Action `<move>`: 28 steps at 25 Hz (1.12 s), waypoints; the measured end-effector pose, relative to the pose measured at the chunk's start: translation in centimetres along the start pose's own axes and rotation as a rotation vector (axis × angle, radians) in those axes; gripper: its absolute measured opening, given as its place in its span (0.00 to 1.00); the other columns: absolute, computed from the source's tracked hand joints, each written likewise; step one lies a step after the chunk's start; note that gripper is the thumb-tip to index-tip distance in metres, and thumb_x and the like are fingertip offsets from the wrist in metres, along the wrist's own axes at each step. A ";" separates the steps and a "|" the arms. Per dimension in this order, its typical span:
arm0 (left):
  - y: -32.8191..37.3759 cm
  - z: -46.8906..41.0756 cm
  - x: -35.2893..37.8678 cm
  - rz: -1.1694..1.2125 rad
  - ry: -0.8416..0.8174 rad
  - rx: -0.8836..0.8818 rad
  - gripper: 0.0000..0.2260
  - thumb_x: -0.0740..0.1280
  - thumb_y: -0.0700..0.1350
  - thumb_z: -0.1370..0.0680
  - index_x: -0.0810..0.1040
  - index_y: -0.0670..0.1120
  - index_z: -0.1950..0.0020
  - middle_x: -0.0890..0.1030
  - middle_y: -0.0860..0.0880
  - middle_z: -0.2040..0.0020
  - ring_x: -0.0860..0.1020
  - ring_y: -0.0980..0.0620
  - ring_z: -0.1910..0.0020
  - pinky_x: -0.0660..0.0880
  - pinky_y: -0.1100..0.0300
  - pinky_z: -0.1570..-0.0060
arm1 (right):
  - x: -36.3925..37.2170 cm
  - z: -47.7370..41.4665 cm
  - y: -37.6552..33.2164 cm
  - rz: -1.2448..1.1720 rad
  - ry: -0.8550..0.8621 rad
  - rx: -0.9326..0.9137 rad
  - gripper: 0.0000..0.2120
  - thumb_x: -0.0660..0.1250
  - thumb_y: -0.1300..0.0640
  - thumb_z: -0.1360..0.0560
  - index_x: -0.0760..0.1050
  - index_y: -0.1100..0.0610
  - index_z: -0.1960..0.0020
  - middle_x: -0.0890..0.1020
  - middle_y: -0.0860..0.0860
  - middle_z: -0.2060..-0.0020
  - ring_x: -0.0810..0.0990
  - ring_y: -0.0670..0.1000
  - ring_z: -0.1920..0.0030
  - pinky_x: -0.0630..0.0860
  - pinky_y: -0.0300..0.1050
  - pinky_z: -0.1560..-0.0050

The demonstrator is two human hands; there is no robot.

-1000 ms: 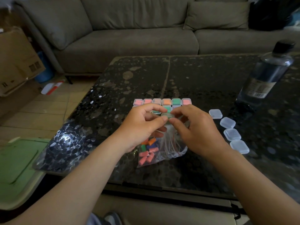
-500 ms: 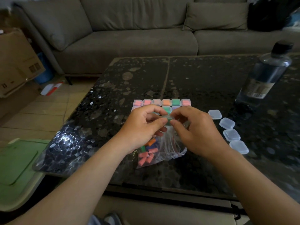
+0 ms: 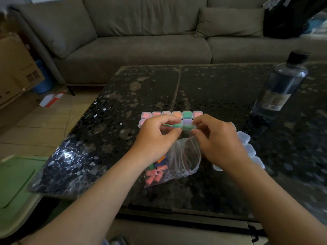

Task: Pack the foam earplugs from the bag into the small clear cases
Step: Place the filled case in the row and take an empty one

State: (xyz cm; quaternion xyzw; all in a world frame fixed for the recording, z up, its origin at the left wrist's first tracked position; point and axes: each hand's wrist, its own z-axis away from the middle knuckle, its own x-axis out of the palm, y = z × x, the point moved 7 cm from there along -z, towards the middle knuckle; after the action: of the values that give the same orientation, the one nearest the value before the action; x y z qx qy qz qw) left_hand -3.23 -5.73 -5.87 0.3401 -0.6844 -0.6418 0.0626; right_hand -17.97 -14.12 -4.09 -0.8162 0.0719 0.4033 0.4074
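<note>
Both hands meet above the open mouth of the clear plastic bag (image 3: 184, 160), which lies on the black table (image 3: 212, 92) with pink, orange, green and blue foam earplugs (image 3: 155, 174) inside. My left hand (image 3: 155, 138) and my right hand (image 3: 219, 140) pinch one small clear case with green earplugs (image 3: 188, 127) from either side. Behind the hands stand two rows of filled cases (image 3: 171, 114), the nearer row partly hidden. Several empty clear cases (image 3: 245, 137) lie in a line to the right, partly behind my right hand.
A tall clear bottle with a black cap (image 3: 281, 85) stands at the table's right. A grey sofa (image 3: 141, 41) runs behind the table. Left of the table are a cardboard box (image 3: 16, 68) and a green lid (image 3: 14, 188) on the floor.
The fingertips have parted a little, and the green-filled case now shows plainly between them. Both hands stay over the bag's mouth.
</note>
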 end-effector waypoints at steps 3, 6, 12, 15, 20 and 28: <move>0.2 -1.0 1.7 -0.023 -0.031 0.045 0.14 0.68 0.34 0.21 0.82 0.47 0.39 0.84 0.55 0.49 0.83 0.59 0.47 0.78 0.60 0.40 | -0.8 -0.8 1.8 0.066 0.046 0.071 0.10 0.70 0.58 0.23 0.79 0.54 0.42 0.85 0.50 0.55 0.83 0.51 0.55 0.81 0.52 0.51; 0.1 -2.1 3.8 -0.025 -0.091 0.028 0.16 0.66 0.33 0.21 0.80 0.47 0.36 0.83 0.58 0.49 0.82 0.59 0.44 0.77 0.57 0.36 | -0.6 -1.4 3.0 0.094 0.023 0.119 0.08 0.69 0.58 0.22 0.79 0.53 0.44 0.85 0.49 0.56 0.82 0.51 0.56 0.81 0.52 0.52; 0.0 -3.6 5.8 -0.120 -0.138 0.024 0.15 0.65 0.36 0.20 0.76 0.55 0.41 0.83 0.54 0.43 0.81 0.57 0.40 0.77 0.53 0.35 | -0.3 -2.9 5.0 0.082 0.018 0.256 0.09 0.66 0.60 0.22 0.80 0.55 0.43 0.84 0.53 0.52 0.81 0.53 0.52 0.81 0.53 0.49; 0.0 -3.7 6.4 -0.319 -0.184 0.076 0.15 0.64 0.39 0.21 0.77 0.51 0.35 0.81 0.52 0.38 0.79 0.56 0.38 0.76 0.52 0.35 | 0.6 -3.3 5.4 0.121 -0.061 0.283 0.11 0.65 0.60 0.22 0.80 0.55 0.41 0.83 0.53 0.49 0.80 0.52 0.50 0.77 0.46 0.50; 0.1 -3.7 6.6 -0.445 -0.225 0.078 0.17 0.63 0.41 0.20 0.75 0.49 0.30 0.80 0.48 0.35 0.78 0.51 0.36 0.76 0.51 0.35 | 1.5 -3.5 5.9 0.104 -0.120 0.333 0.12 0.67 0.60 0.23 0.79 0.54 0.41 0.82 0.51 0.51 0.80 0.50 0.52 0.76 0.42 0.54; -0.3 -4.1 6.4 -0.495 -0.229 0.052 0.17 0.62 0.42 0.18 0.76 0.48 0.29 0.81 0.49 0.35 0.78 0.51 0.36 0.75 0.53 0.35 | 2.0 -3.3 5.7 0.113 -0.189 0.327 0.16 0.65 0.61 0.23 0.80 0.53 0.37 0.84 0.51 0.51 0.81 0.50 0.52 0.77 0.42 0.56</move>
State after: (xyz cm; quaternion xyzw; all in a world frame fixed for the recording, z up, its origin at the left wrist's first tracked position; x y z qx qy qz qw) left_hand -5.88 -12.62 -7.68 0.4238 -0.5992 -0.6541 -0.1829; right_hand -17.15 -19.84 -7.83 -0.6926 0.1434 0.4831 0.5162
